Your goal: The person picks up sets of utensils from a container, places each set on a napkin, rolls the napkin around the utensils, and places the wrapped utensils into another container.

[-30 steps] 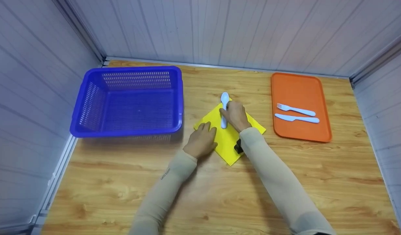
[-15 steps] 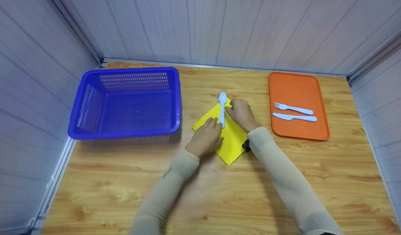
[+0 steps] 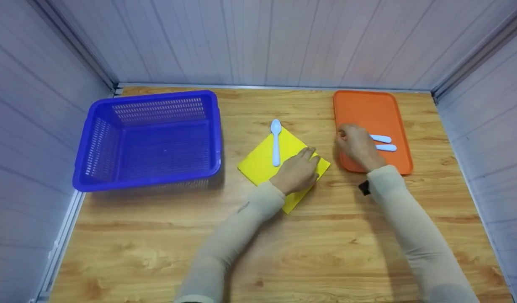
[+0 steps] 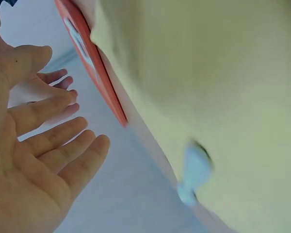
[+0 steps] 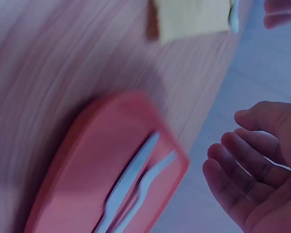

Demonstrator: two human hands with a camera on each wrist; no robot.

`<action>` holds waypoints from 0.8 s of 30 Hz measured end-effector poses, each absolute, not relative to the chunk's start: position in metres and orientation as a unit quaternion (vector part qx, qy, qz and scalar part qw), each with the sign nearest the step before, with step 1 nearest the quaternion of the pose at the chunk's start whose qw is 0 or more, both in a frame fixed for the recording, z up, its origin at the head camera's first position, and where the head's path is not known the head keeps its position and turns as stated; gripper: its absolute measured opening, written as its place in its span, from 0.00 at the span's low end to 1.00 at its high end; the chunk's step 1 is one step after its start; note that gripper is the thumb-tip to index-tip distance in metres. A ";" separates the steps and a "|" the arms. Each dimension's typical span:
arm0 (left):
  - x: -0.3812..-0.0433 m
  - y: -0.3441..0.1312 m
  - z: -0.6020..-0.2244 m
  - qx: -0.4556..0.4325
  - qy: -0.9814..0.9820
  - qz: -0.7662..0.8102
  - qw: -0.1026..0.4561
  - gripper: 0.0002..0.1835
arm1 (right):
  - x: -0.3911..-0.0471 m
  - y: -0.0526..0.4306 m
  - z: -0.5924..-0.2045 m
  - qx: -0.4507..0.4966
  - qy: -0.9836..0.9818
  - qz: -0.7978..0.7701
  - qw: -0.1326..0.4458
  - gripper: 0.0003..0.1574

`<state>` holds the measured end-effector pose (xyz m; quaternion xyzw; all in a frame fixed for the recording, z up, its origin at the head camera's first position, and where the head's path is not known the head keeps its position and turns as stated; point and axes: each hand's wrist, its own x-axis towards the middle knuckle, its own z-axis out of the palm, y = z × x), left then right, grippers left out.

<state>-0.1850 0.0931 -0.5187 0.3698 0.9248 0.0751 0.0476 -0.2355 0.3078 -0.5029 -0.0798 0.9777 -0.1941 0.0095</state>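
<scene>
The right hand [image 3: 358, 146] has moved from yellow sheet [image 3: 259, 161] to orange tray [image 3: 365, 107].

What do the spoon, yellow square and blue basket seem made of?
Spoon: probably plastic, pale and smooth, no metallic glint.
Yellow square: matt, flat, paper or cloth; can't tell which.
Blue basket: likely moulded plastic, slightly glossy, with slotted walls.

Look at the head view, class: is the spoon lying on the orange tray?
No, the spoon lies on the yellow square, with wooden tabletop showing between that square and the orange tray.
</scene>
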 end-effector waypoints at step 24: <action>-0.183 0.184 -0.539 0.431 0.888 0.036 0.159 0.27 | -0.230 0.408 -0.536 -0.124 0.990 -0.063 0.020 0.08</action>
